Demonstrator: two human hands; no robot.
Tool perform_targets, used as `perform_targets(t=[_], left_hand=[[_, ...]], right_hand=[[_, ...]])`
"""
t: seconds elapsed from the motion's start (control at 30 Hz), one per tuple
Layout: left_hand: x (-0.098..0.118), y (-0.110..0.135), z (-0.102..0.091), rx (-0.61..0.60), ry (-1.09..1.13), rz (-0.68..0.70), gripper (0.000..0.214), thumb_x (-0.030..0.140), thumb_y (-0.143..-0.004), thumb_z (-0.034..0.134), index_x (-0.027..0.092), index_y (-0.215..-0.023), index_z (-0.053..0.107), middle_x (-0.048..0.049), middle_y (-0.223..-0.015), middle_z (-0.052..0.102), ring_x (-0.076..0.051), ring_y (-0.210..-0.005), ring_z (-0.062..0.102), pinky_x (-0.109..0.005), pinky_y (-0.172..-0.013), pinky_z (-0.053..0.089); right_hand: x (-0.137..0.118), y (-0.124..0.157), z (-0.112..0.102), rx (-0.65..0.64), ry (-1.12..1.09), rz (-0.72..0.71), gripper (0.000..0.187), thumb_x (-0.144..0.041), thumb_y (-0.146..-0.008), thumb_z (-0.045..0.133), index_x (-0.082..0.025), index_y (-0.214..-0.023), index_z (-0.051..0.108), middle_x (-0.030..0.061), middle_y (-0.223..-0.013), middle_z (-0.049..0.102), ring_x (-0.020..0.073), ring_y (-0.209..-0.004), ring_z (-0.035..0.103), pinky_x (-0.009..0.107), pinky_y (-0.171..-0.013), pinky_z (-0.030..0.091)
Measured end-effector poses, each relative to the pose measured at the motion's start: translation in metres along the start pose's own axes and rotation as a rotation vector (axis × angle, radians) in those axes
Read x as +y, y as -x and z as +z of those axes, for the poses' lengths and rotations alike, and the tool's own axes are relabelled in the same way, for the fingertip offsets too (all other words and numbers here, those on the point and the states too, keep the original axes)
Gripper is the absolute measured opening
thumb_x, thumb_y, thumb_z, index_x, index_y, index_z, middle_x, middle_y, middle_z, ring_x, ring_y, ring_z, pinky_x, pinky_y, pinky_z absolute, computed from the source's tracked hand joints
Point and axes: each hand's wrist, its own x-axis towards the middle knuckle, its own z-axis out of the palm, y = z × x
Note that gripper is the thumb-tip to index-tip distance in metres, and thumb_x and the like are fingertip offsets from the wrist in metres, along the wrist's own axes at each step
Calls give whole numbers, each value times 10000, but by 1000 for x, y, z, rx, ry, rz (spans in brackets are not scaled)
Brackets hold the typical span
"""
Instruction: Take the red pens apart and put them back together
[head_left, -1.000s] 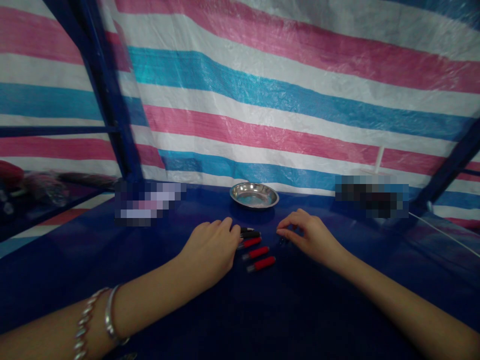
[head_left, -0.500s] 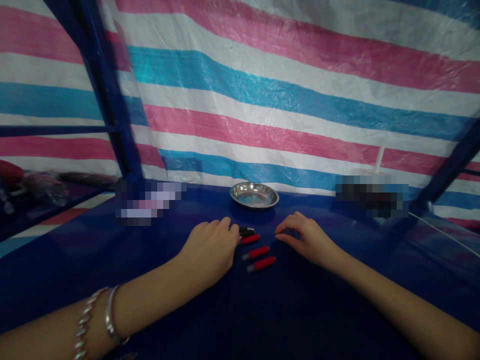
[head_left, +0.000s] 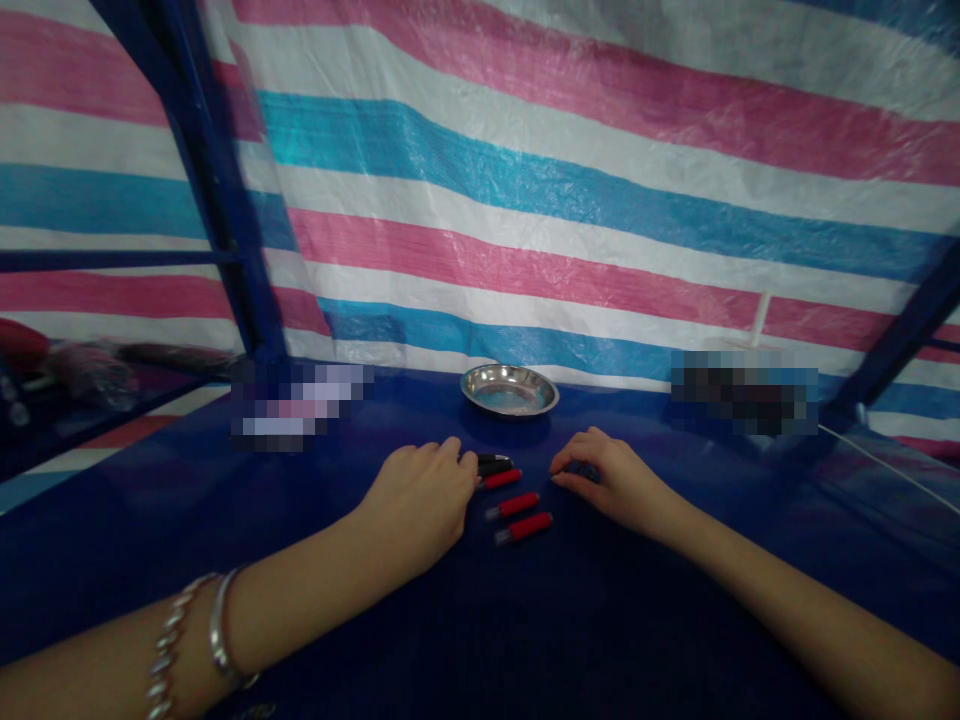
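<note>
My left hand [head_left: 427, 495] rests palm down on the table. Its fingers are bent over the left ends of two black pens [head_left: 495, 461], the upper with a silvery tip, and appear to grip them; the fingertips are partly hidden. Just below, against the thumb, lies a red pen-like piece [head_left: 503, 479]. Two more short red pieces with clear left ends, one upper [head_left: 517, 505] and one lower [head_left: 530, 526], lie slantwise nearer me. To their right, my right hand [head_left: 607, 470] rests with curved fingers, thumb and index slightly apart, nothing visible between them.
A shiny metal dish [head_left: 510, 390] stands beyond the pens on the blue table [head_left: 600, 620]. Blurred-out items lie at the back left [head_left: 300, 405] and back right [head_left: 742, 390]. Blue metal posts and a striped plastic sheet [head_left: 487, 230] stand behind.
Almost nothing differs. My right thumb and index have come slightly closer together; the left hand, pens and dish stay in place.
</note>
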Motion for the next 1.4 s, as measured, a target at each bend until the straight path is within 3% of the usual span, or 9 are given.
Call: perform_targets(t=[0.77,1.13,1.4], left_hand=[[-2,-1,2,-54,4,-8,178,164,-784,371,147,-876,522,-93,-798,532,-235,-688,558,-335,-547,423],[-5,-3,-2,1,-21,-32,147,195,-807,380,154,-879,501,-69,-793,510,-226,-655,565,-306,-490,403],[-13,-5,7,34,-50,-31,147,213,-830,358,165,-879,487,-60,-799,503,-218,-652,564,-292,-476,396]], right_hand=[[0,1,0,-11,-1,-4,90,-174,-751,528,-188,-783,612,40,-781,596,157,-755,497,301,-680,383],[-1,2,0,-19,1,-5,91,-176,-751,525,-190,-784,609,37,-783,591,156,-752,495,301,-681,382],[-3,2,-1,-27,8,12,88,-161,-749,527,-181,-785,605,43,-798,592,162,-773,486,305,-700,382]])
